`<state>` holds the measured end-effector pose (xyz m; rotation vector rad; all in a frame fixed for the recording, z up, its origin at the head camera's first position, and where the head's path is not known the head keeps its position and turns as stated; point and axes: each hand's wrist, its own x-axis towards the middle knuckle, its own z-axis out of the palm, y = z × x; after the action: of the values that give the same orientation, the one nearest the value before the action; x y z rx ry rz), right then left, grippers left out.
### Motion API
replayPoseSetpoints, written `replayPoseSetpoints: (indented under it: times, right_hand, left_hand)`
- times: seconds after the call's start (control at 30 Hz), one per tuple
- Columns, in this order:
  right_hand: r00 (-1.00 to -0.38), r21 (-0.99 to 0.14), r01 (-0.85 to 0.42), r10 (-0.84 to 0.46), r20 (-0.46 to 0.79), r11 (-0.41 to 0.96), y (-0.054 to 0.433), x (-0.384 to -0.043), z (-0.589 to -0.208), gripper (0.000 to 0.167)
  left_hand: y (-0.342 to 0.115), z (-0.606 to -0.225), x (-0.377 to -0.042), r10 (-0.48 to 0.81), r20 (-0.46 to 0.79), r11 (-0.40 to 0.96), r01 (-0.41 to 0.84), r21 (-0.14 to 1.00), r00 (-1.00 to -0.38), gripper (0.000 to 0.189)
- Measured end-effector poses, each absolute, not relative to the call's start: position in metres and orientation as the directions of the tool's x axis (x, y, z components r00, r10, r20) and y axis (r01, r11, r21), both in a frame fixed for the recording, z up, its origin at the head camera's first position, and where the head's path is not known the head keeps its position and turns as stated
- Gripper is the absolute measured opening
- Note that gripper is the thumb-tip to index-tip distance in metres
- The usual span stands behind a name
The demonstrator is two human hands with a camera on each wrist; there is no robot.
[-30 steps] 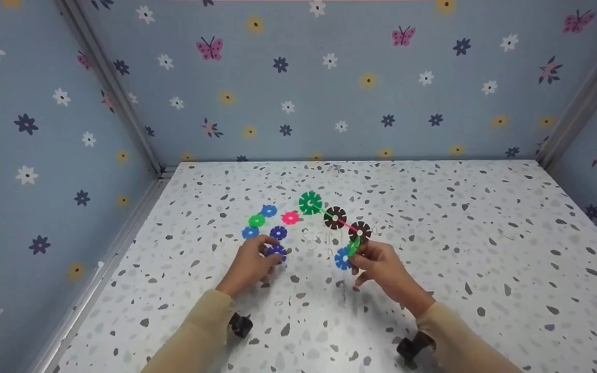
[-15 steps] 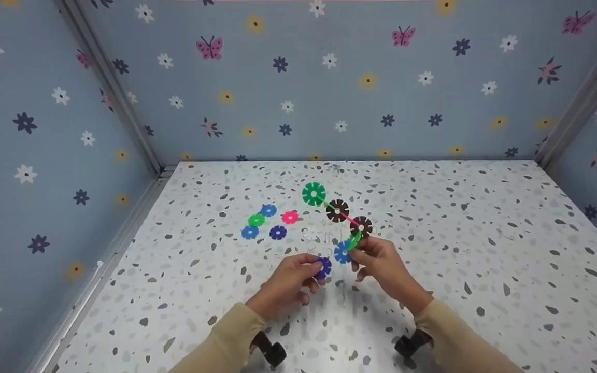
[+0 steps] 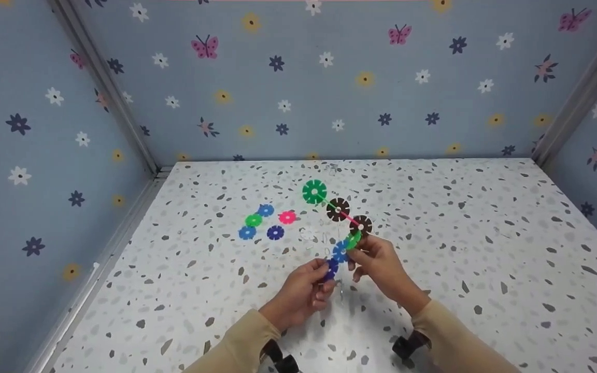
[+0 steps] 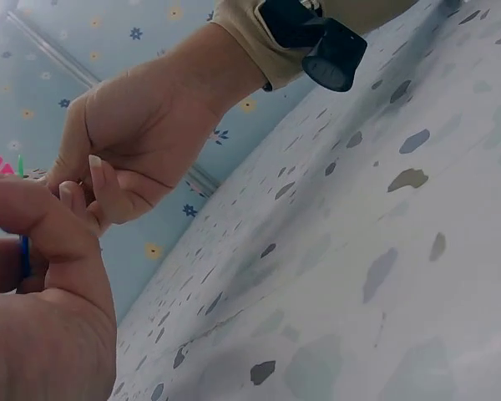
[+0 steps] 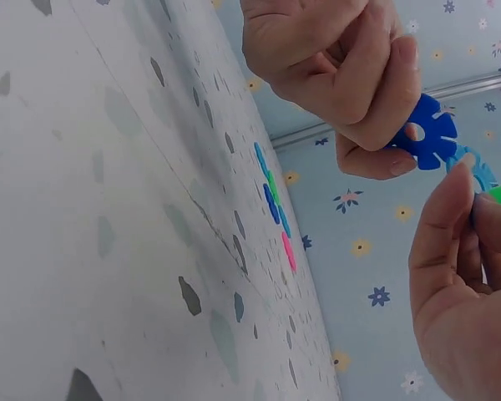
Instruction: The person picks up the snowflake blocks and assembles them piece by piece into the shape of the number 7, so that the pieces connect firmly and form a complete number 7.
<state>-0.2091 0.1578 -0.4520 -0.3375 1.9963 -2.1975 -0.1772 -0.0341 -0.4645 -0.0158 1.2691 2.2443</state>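
My left hand (image 3: pixel 301 287) pinches a dark blue notched plastic disc (image 5: pixel 426 132) between thumb and fingers. The disc's edge meets a light blue disc (image 3: pixel 340 252); whether their slots interlock cannot be told. That light blue disc ends a chain of linked discs, which my right hand (image 3: pixel 384 261) pinches near a bright green disc (image 3: pixel 353 240). Farther along, the chain has two brown discs (image 3: pixel 338 209) with a pink one edge-on between them. A dark green disc (image 3: pixel 314 191) forms its far end. Fingers partly cover the dark blue disc in the head view.
Left of the chain, loose discs lie on the speckled table (image 3: pixel 200 290): light blue, bright green (image 3: pixel 253 220), pink (image 3: pixel 287 217) and dark blue (image 3: pixel 275 232). A faint clear disc (image 3: pixel 309 233) lies nearby. Flower-patterned panels (image 3: pixel 298 77) stand at the back and sides.
My left hand has picked up the dark blue disc from beside the loose ones and brought it right to the chain's light blue end. My right hand has raised the chain slightly.
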Motion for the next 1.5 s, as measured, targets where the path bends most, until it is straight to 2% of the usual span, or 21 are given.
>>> replayPoseSetpoints:
  times: [0.53, 0.87, 1.1, 1.3, 1.5]
  right_hand:
    - [-0.958, -0.995, -0.057, -0.275, 0.077, -0.082, 0.155, -0.206, -0.453, 0.008]
    - [-0.940, -0.993, -0.110, -0.321, 0.119, -0.045, 0.157, -0.207, -0.447, 0.005]
    - [-0.931, -0.993, -0.118, -0.350, 0.109, 0.003, 0.154, -0.206, -0.447, 0.010]
    - [-0.943, -0.995, -0.088, -0.325, 0.069, 0.045, 0.155, -0.208, -0.448, 0.012]
    - [-0.939, -0.995, -0.077, -0.340, 0.051, 0.062, 0.157, -0.210, -0.447, 0.015]
  left_hand:
    - [-0.025, -0.464, -0.176, 0.432, -0.287, -0.438, -0.477, 0.762, -0.855, 0.012]
    - [-0.014, -0.460, -0.172, 0.415, -0.291, -0.571, -0.496, 0.654, -0.862, 0.008]
    - [-0.014, -0.460, -0.174, 0.413, -0.304, -0.628, -0.510, 0.587, -0.859, 0.007]
    - [-0.015, -0.462, -0.176, 0.404, -0.289, -0.604, -0.490, 0.628, -0.868, 0.005]
    - [-0.018, -0.465, -0.181, 0.428, -0.284, -0.473, -0.480, 0.739, -0.858, 0.009]
